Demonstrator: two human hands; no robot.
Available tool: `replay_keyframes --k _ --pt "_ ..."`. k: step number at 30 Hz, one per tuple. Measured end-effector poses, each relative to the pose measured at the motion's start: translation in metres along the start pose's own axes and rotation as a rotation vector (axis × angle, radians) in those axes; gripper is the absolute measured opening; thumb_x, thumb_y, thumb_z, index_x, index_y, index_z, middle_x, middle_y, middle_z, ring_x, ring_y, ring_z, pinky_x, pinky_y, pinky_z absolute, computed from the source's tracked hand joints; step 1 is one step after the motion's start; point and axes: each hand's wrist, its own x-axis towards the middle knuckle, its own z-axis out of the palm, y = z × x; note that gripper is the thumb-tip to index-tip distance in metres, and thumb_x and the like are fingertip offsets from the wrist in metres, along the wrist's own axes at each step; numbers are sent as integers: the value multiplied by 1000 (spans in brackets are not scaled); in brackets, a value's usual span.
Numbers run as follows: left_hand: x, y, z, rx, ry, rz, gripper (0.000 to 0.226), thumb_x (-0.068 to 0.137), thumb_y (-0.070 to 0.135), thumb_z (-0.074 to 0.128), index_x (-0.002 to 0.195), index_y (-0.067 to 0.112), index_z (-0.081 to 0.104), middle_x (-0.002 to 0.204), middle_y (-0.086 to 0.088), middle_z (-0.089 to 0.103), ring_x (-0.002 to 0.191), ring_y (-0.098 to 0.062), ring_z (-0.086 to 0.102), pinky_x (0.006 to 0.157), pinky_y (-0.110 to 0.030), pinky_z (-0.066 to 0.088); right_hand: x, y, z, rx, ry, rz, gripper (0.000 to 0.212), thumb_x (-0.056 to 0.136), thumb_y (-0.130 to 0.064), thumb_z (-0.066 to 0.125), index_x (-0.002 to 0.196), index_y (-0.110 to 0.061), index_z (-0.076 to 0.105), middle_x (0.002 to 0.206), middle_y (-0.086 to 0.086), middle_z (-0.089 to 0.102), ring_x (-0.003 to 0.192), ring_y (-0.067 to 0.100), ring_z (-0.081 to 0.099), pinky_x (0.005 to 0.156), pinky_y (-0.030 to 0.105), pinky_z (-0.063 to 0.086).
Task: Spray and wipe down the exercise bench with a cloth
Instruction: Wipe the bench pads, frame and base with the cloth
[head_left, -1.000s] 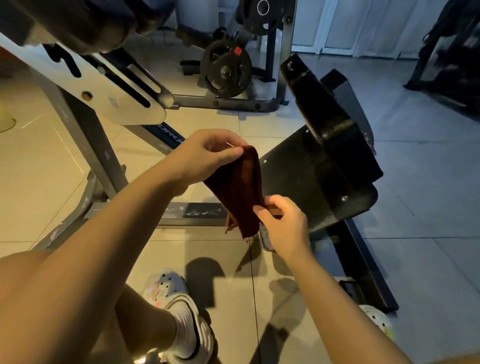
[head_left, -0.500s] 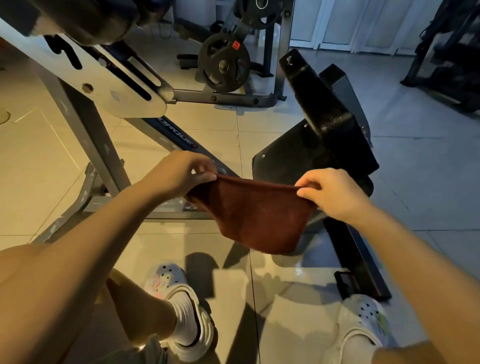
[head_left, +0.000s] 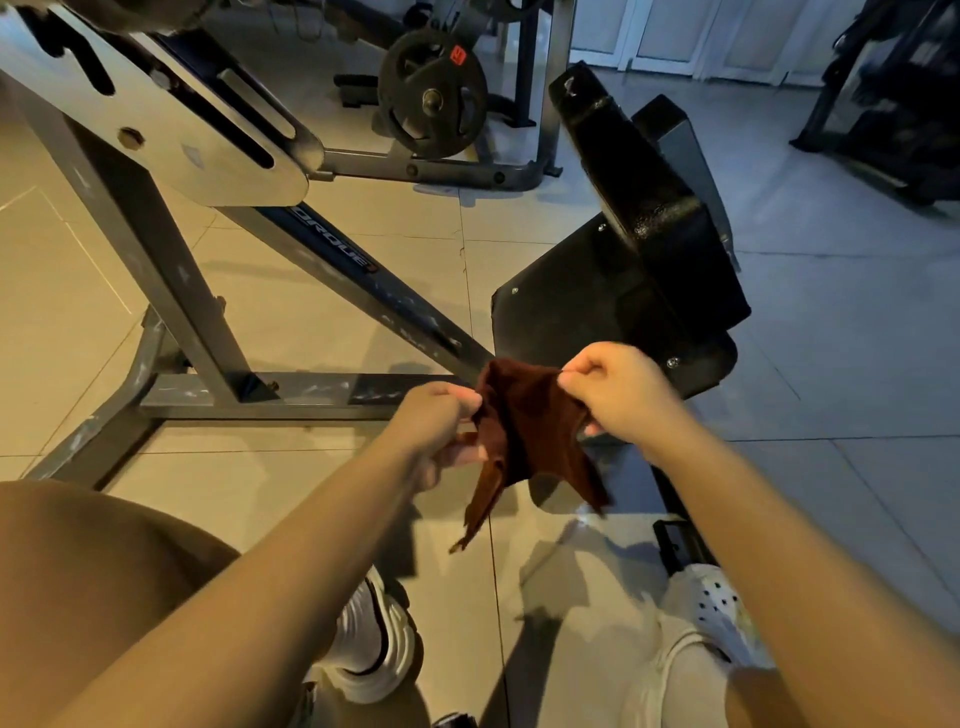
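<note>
Nearest, at the bottom of the frame: two white shoes, left shoe (head_left: 374, 644) and right shoe (head_left: 714, 613), planted on the tiled floor (head_left: 311, 499). Above them, just right of centre: left hand (head_left: 434, 423) and right hand (head_left: 615, 395) side by side, both fisted around the top edge of a dark red cloth (head_left: 524, 431). Cloth bunched between the two fists, held up in the air, loose corners dangling toward the floor and touching nothing else. Right hand pinching a fold between thumb and forefinger; left hand curled tight on the other end. Just behind the hands: black padded bench (head_left: 639, 260), tilted, seat pad low and back pad rising toward the upper right. Left of that, a grey steel frame (head_left: 171, 291) with a slotted plate in the upper left. Farther back, top centre: a black weight plate (head_left: 431, 93) on a rack. Dim dark equipment in the far upper right, too murky to make out.
</note>
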Motion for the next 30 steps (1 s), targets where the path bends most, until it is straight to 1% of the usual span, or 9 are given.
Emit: replay_keyframes --k 2,5,8,11,17,21,26,28,30 --pt "-1 -5 15 -159 -8 -49 15 101 9 43 105 5 57 102 -16 68 87 -24 69 72 -36 61 -11 2 21 -4 -62 -18 17 94 -23 61 79 -28 58 77 -4 62 80 18 64 74 36 57" --pt "0 -12 27 -241 -9 -54 19 101 15 46 111 5 59 103 -16 68 91 -25 70 73 -36 61 -28 6 44 -46 -38 -81 11 94 -35 61 90 -26 55 77 -14 56 71 0 54 55 10 39" --pt "0 -19 29 -298 -24 -110 23 101 23 49 111 8 63 102 -13 67 85 -20 68 60 -27 60 -27 15 55 -27 32 -71 16 89 -34 68 94 -28 53 78 -17 53 73 2 54 58 14 40" --pt "13 -32 21 -350 -62 -163 23 101 26 49 106 10 64 106 -12 68 90 -22 69 74 -35 61 -13 23 53 -61 46 -25 4 94 -23 63 92 -25 60 81 -10 58 81 12 59 60 19 42" --pt "56 -81 45 -28 118 168 23 102 32 43 118 24 58 107 12 59 99 -2 56 75 -12 45 25 40 49 -65 -51 -20 9 98 -21 54 91 -25 58 82 -8 60 73 3 54 60 17 42" --pt "113 -97 67 -37 213 238 44 98 51 37 132 27 53 131 3 50 121 -11 50 108 -36 41 62 53 55 139 -99 25 18 100 -18 51 86 -29 53 83 -2 62 69 9 59 50 17 45" --pt "168 -99 70 122 425 421 35 104 25 40 137 20 48 139 2 47 122 -3 41 108 -23 31 115 76 49 286 -37 119 20 100 -10 49 89 -27 55 85 -1 60 75 12 60 48 20 49" --pt "193 -97 82 234 367 478 39 103 28 40 140 19 48 145 -1 46 133 -10 39 115 -33 29 132 89 43 258 56 148 21 100 -10 50 88 -27 54 87 0 60 76 13 62 48 21 52" --pt "211 -100 105 478 143 481 51 100 41 32 149 24 35 157 -1 29 145 -17 23 119 -43 17 140 104 34 104 173 166 18 99 -10 51 89 -25 54 89 0 59 76 15 63 48 23 53"
